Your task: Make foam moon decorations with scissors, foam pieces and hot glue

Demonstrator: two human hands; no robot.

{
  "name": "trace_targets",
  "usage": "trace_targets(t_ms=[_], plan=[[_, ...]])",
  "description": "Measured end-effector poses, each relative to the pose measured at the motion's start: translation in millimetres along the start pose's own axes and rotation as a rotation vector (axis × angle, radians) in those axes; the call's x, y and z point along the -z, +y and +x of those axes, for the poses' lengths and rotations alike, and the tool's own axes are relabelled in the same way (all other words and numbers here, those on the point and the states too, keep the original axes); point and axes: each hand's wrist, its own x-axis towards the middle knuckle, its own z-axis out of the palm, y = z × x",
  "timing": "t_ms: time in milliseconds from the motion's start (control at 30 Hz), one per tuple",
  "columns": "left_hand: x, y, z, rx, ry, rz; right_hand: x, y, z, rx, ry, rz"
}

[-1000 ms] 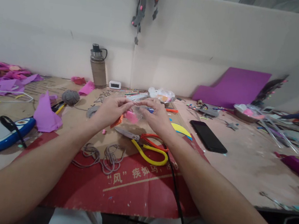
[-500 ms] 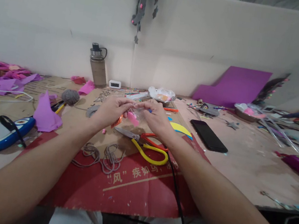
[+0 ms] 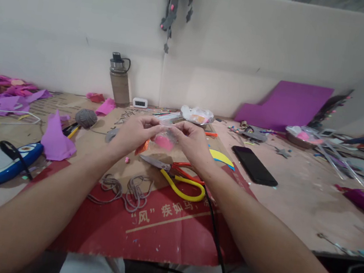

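Between my two hands hangs a small clear plastic bag (image 3: 164,142) with pink contents, pinched at its top edge from both sides. My left hand (image 3: 139,132) grips its left side, and my right hand (image 3: 188,141) grips its right side. An orange piece (image 3: 142,148) shows just below my left hand; whether it touches the fingers I cannot tell. Under the hands lie scissors (image 3: 176,178) with one red and one yellow handle. Two loose bundles of grey yarn (image 3: 136,193) rest nearer to me, and a tiny pink pompom (image 3: 127,160) is beside the scissor tips.
Left of the hands are a grey yarn ball (image 3: 85,118), purple felt (image 3: 56,139) and a blue-handled tool (image 3: 11,167). A bottle (image 3: 120,83) and a small clock (image 3: 139,103) stand behind. To the right lie a phone (image 3: 254,165) and yellow felt (image 3: 221,157). A black cable (image 3: 217,236) crosses the red cardboard (image 3: 93,237).
My hands have drawn slightly apart at the bag's top. The bag now hangs wider and flatter between them, and its pink contents have shifted. The things on the table lie as before.
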Motion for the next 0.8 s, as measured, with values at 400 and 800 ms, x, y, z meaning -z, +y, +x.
trace_targets(t_ms=[400, 800], plan=[[-2.4, 0.8, -2.1, 0.019, 0.108, -0.097, 0.5, -10.1, -4.7, -0.044, 0.087, 0.027], [-2.7, -3.5, 3.4, -0.014, 0.081, -0.189, -1.2, -5.9, -3.5, -0.017, 0.055, 0.086]])
